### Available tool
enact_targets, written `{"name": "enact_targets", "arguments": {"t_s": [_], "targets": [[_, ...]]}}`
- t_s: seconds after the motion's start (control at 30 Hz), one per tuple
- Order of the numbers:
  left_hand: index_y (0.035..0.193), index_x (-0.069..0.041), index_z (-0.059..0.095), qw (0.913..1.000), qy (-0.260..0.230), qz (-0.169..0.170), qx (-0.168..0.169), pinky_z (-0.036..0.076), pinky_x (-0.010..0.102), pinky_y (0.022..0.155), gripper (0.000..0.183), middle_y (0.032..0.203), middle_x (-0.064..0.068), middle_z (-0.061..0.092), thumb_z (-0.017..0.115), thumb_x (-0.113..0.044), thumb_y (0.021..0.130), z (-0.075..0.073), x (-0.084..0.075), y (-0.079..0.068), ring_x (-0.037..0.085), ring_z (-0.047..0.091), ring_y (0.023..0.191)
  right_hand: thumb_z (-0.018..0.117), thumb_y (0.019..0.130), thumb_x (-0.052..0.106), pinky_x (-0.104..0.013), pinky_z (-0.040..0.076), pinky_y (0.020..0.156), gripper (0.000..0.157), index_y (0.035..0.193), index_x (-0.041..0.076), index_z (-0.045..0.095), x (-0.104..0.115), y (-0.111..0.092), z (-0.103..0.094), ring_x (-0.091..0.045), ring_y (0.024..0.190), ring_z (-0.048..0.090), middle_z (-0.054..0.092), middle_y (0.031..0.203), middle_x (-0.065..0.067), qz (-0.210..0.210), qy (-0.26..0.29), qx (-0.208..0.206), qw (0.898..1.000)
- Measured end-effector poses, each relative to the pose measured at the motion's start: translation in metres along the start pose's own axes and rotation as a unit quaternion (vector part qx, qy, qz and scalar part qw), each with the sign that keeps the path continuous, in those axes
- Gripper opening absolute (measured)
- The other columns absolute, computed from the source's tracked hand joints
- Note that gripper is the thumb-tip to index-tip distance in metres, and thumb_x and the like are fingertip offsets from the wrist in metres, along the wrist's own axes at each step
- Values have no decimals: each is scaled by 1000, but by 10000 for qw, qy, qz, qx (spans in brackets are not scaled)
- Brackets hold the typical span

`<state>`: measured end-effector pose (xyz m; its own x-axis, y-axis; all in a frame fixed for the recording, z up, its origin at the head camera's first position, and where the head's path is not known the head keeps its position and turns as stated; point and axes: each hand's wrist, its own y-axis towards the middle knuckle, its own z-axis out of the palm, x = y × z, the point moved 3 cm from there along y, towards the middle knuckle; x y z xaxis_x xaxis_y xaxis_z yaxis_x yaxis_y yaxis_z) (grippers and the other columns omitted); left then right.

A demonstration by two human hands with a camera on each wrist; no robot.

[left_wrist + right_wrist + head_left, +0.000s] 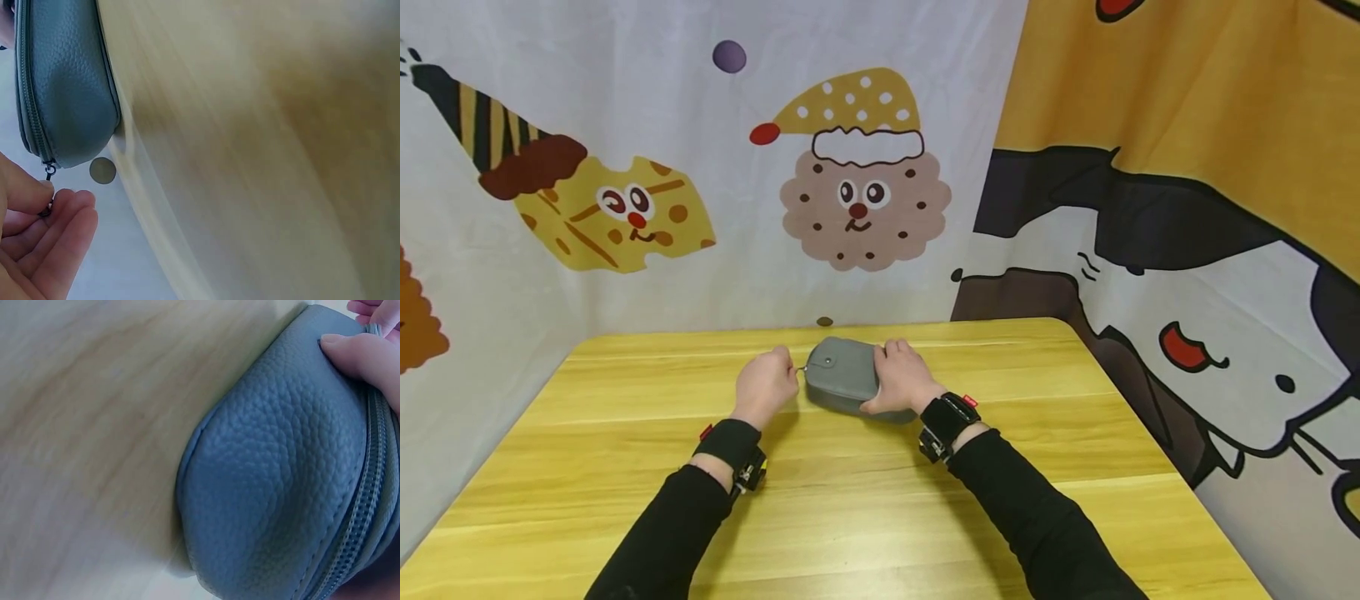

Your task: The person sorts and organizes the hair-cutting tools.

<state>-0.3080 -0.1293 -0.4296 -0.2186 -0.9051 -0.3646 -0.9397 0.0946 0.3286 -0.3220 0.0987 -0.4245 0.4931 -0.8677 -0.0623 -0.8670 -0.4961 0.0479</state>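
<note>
A grey pouch (842,387) of pebbled leather lies on the table, with a small snap tab on its left end. My right hand (904,377) grips its right part, thumb on the near side and fingers over the top. In the right wrist view, that thumb (362,356) presses on the pouch beside the zipper (369,500). At the pouch's left end, my left hand (765,388) pinches the dark zipper pull (49,175) between thumb and fingers. Along the side, the zipper teeth (34,115) look meshed in the left wrist view.
The wood-grain table (850,517) extends around the pouch on all sides. Its far edge meets a white curtain (647,300) with cartoon prints. More printed cloth (1187,217) hangs on the right. Both wrists wear black straps (950,419) with small cameras.
</note>
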Motion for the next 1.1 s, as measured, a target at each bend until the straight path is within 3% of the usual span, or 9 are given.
{"name": "enact_targets", "arguments": {"t_s": [0.33, 1.1], "targets": [[83, -4, 60, 9998, 11, -180, 124, 46, 37, 53, 9, 69, 7, 60, 67, -6, 87, 1, -4, 5, 23, 55, 59, 75, 69, 69, -39, 43, 101, 110, 145, -4, 43, -2, 0, 2, -33, 116, 48, 52, 128, -21, -226, -109, -144, 9996], [79, -7, 56, 9997, 12, 220, -68, 46, 37, 52, 16, 67, 5, 58, 69, -8, 87, 0, -7, -4, 22, 55, 57, 78, 71, 60, -39, 42, 103, 105, 148, -2, 41, -11, -21, -1, -33, 123, 45, 47, 137, -20, -1271, 107, -193, 9916]]}}
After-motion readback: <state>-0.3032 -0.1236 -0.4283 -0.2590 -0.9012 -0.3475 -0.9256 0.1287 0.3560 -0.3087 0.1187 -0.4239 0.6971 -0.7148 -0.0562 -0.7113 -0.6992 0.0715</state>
